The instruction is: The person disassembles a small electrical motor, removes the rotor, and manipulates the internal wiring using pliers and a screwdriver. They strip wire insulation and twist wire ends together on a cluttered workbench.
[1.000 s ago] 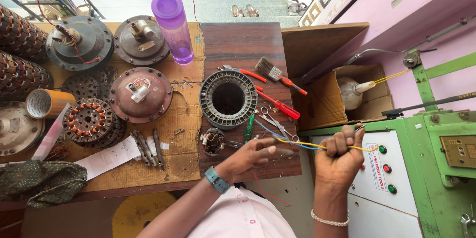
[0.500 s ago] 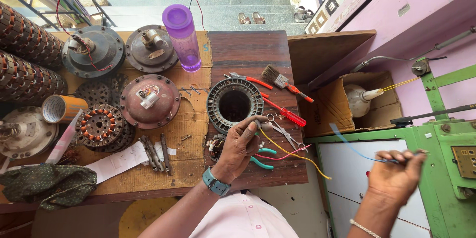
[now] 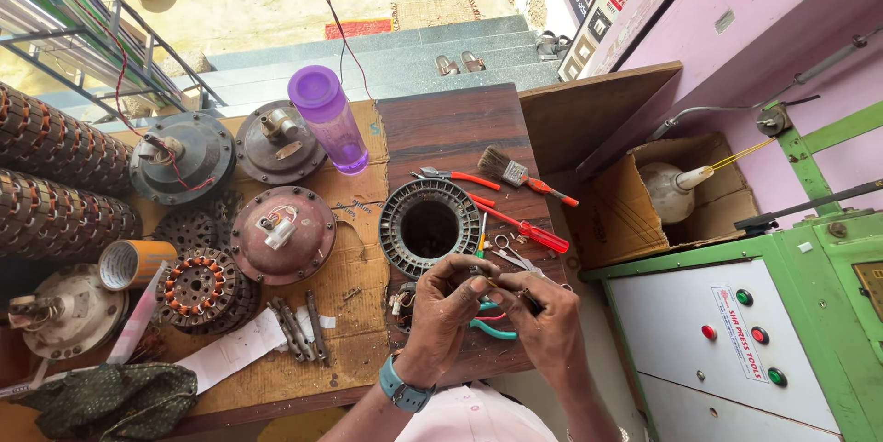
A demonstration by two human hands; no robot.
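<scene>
1. Two hands met at lower centre of frame: left hand (image 3: 444, 304) and right hand (image 3: 543, 318), fingertips pinched together on thin wires (image 3: 497, 284).
2. Wires sat just below the round stator core (image 3: 429, 226); teal-handled pliers (image 3: 492, 327) lay under the hands.
3. Red screwdriver (image 3: 529, 230) and brush (image 3: 515, 172) lay right of the core; purple bottle (image 3: 329, 120) stood at upper centre.

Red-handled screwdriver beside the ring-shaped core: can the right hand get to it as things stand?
Probably yes. The red-handled screwdriver lies uncovered on the wooden board, just beyond the right hand, with only small scissors between. But both it and the left hand are pinching thin wires, so it isn't free.
</scene>
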